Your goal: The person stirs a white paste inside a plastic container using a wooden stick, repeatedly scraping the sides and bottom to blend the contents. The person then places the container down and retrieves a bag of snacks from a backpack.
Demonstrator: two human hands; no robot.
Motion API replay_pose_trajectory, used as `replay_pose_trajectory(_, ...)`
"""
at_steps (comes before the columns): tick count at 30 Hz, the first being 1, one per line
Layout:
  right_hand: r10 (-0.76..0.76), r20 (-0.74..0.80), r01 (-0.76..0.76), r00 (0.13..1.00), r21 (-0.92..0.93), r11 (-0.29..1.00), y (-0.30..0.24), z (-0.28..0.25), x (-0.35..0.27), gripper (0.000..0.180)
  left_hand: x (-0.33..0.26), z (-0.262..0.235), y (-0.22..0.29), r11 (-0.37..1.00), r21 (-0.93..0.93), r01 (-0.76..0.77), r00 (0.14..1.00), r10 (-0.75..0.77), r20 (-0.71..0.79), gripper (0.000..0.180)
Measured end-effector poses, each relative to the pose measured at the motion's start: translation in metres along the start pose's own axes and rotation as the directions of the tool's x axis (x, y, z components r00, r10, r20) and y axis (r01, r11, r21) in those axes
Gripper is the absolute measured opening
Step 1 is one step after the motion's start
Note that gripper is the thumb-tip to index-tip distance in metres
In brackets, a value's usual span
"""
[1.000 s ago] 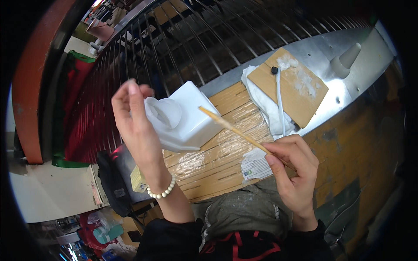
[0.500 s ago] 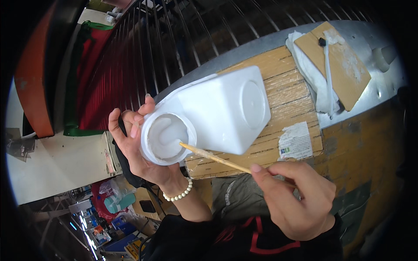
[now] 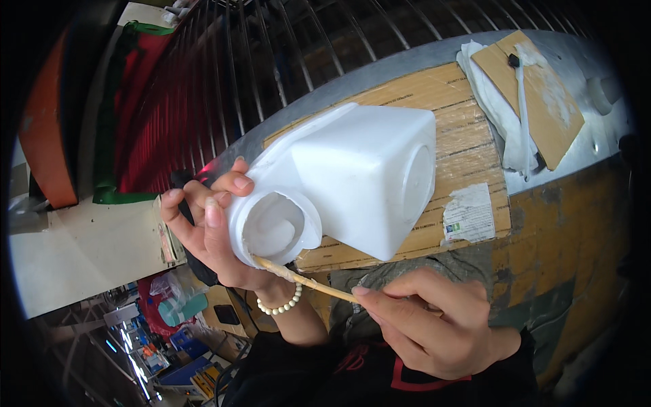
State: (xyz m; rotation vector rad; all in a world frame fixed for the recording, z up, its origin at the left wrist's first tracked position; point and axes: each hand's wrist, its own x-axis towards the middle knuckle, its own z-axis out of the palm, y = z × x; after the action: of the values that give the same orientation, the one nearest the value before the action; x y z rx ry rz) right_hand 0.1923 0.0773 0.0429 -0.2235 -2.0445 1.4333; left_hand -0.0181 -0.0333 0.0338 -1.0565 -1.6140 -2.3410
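Observation:
My left hand (image 3: 220, 234) grips a white plastic container (image 3: 352, 169), its fingers and thumb round the neck of the round opening. The container is tilted so that this opening (image 3: 274, 224) faces me, and its boxy body with a round recessed end reaches off to the right. In my right hand (image 3: 434, 319) a thin wooden stick (image 3: 308, 281) is pinched between thumb and fingers. Whitish residue coats part of the stick. Its tip touches the lower left inner rim of the opening.
Beneath the container a brown cardboard sheet (image 3: 468, 156) with a torn label (image 3: 469, 216) lies on a metal table (image 3: 597, 139). At the far right are a white cloth (image 3: 489, 112), a cardboard piece (image 3: 553, 108) and a white black-tipped brush (image 3: 523, 115). Metal bars (image 3: 305, 47) stand behind.
The stick's tip has gone from the right side of the opening to its lower left rim. My right hand has moved left and down, and the container has turned slightly.

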Motion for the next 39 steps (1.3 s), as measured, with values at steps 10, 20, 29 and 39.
replay_pose_trajectory(10,0.321,0.126,-0.344,0.939,0.419,0.840,-0.013,-0.004,-0.017,0.022,-0.007,0.021,0.011,0.981,0.150,-0.124,0.992,0.119,0.042,0.030)
replay_pose_trajectory(20,0.421,0.260,-0.459,0.869,0.741,0.489,-0.006,0.008,-0.042,0.021,-0.015,0.056,0.018,0.960,0.269,-0.074,0.985,0.113,-0.133,0.029)
replay_pose_trajectory(29,0.447,0.336,-0.466,0.829,0.857,0.221,0.011,0.032,-0.044,0.027,-0.012,0.072,0.021,0.956,0.292,0.009,0.968,0.065,-0.244,0.029)
replay_pose_trajectory(39,0.321,0.501,-0.543,0.804,0.838,0.053,0.034,0.037,-0.023,0.033,-0.009,0.080,0.016,0.977,0.213,-0.020,0.978,0.064,-0.199,0.031)
